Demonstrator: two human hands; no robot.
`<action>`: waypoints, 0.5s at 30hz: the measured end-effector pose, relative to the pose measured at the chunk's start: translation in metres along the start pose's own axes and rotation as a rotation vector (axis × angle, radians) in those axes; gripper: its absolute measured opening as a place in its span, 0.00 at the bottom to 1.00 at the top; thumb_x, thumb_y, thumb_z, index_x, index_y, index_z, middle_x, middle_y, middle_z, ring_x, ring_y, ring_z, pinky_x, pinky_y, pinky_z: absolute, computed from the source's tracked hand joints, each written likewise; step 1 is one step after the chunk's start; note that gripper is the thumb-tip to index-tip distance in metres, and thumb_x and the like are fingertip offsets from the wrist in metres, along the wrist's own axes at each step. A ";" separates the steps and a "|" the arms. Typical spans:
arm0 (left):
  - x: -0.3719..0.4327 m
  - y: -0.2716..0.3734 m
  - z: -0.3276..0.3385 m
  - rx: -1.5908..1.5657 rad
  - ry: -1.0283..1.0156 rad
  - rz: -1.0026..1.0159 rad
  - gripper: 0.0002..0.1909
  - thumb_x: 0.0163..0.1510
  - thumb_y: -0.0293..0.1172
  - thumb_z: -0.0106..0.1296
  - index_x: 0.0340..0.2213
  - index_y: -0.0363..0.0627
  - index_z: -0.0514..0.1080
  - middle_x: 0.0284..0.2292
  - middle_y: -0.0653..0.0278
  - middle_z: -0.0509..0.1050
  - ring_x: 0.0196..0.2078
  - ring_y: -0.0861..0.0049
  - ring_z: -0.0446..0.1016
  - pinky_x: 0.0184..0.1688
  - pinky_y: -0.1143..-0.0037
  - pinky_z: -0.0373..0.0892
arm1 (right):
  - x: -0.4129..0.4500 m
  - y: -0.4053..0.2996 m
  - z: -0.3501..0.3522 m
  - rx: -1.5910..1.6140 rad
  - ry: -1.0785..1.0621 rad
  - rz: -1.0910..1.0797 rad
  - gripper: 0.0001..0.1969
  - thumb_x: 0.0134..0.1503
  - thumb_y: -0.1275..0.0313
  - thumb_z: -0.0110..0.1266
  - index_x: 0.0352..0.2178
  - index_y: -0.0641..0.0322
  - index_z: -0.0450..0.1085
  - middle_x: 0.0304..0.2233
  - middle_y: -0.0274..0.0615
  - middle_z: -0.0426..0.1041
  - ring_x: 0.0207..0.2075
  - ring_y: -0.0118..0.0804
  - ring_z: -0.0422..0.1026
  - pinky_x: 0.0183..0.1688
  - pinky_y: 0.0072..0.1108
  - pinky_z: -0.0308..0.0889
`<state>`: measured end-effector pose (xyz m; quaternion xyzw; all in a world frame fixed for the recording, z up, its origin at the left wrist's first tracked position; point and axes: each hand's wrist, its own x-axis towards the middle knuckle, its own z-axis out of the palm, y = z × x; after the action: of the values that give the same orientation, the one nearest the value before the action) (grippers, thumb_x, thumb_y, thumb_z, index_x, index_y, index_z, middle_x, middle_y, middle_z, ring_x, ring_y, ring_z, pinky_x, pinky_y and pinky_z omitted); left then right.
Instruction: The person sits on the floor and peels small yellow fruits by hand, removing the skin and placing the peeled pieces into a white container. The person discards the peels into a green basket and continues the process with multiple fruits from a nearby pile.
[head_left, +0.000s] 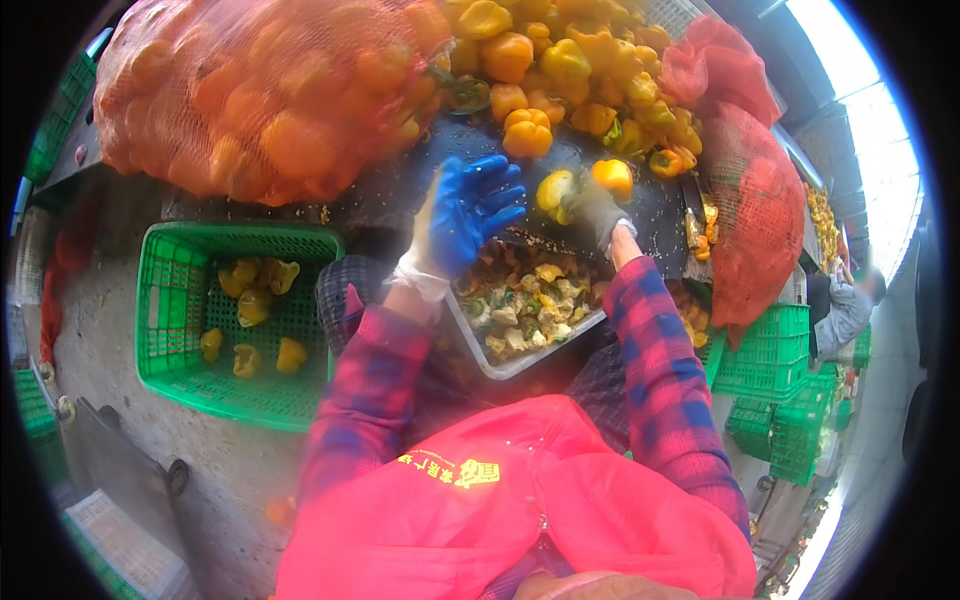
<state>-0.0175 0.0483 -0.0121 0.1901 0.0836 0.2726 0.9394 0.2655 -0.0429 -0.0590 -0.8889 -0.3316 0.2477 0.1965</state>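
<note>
My left hand (469, 214), in a blue coated glove, is raised over the table edge with its fingers apart and nothing in it. My right hand (596, 206), in a pale glove and blurred, is at a yellow bell pepper (555, 195) on its left side; whether it grips the pepper I cannot tell. An orange-yellow bell pepper (613, 178) lies just beyond that hand. Below both hands, a metal tray (491, 369) holds pepper cores and scraps (532, 304). Further back on the dark tabletop (382, 180) lies a heap of yellow and orange peppers (574, 60).
A red mesh sack of peppers (270, 105) fills the table's left. Another red mesh sack (754, 202) hangs at the right, beside a knife (691, 217). A green plastic crate (240, 409) with several pepper pieces stands at lower left. A person (844, 307) and stacked green crates (765, 360) are far right.
</note>
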 end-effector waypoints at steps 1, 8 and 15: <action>0.003 -0.004 -0.005 0.061 0.030 0.003 0.31 0.65 0.55 0.41 0.57 0.42 0.65 0.53 0.53 0.71 0.53 0.60 0.71 0.56 0.60 0.69 | -0.006 -0.010 0.000 -0.023 0.011 0.009 0.32 0.52 0.68 0.56 0.59 0.59 0.62 0.57 0.52 0.69 0.56 0.48 0.70 0.58 0.26 0.64; 0.031 -0.052 -0.061 0.809 0.003 -0.041 0.45 0.52 0.30 0.63 0.66 0.52 0.50 0.52 0.60 0.69 0.49 0.77 0.71 0.47 0.77 0.71 | -0.068 -0.064 0.014 -0.652 0.211 -0.891 0.15 0.48 0.69 0.63 0.40 0.52 0.71 0.38 0.42 0.71 0.43 0.45 0.71 0.45 0.33 0.69; 0.033 -0.073 -0.071 0.532 0.036 -0.115 0.36 0.53 0.29 0.59 0.62 0.56 0.59 0.44 0.66 0.73 0.39 0.82 0.72 0.37 0.80 0.73 | -0.113 -0.061 0.010 -0.176 0.438 -0.917 0.23 0.49 0.74 0.63 0.48 0.54 0.70 0.46 0.44 0.73 0.49 0.47 0.71 0.52 0.32 0.68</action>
<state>0.0261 0.0319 -0.1083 0.4205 0.1795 0.1905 0.8687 0.1552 -0.0759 -0.0006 -0.6964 -0.6577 -0.0849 0.2742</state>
